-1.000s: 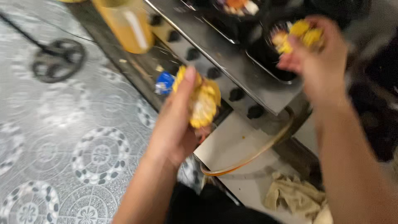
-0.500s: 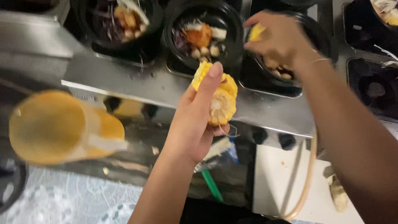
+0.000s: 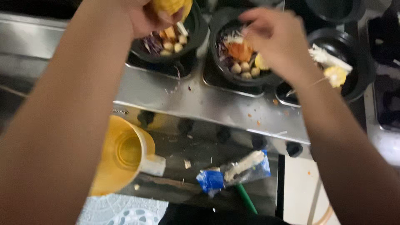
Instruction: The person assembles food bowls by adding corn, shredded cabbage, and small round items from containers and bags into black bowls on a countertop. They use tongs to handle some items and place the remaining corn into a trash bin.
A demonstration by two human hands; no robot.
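Yellow corn cob (image 3: 171, 6) sits gripped in the left hand (image 3: 146, 16) at the steel counter's far edge; the right hand (image 3: 277, 39), fingers pinched (contents unclear), hovers over a black round bowl (image 3: 216, 29).

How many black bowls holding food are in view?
3: left bowl under the left hand, middle bowl under the right hand, right bowl. Others beyond the frame edges may be hidden.

A steel stove top (image 3: 200, 100) carries three black bowls: one (image 3: 183, 37) under the left hand, one (image 3: 237, 62) beneath the right hand, one (image 3: 354, 62) beyond it
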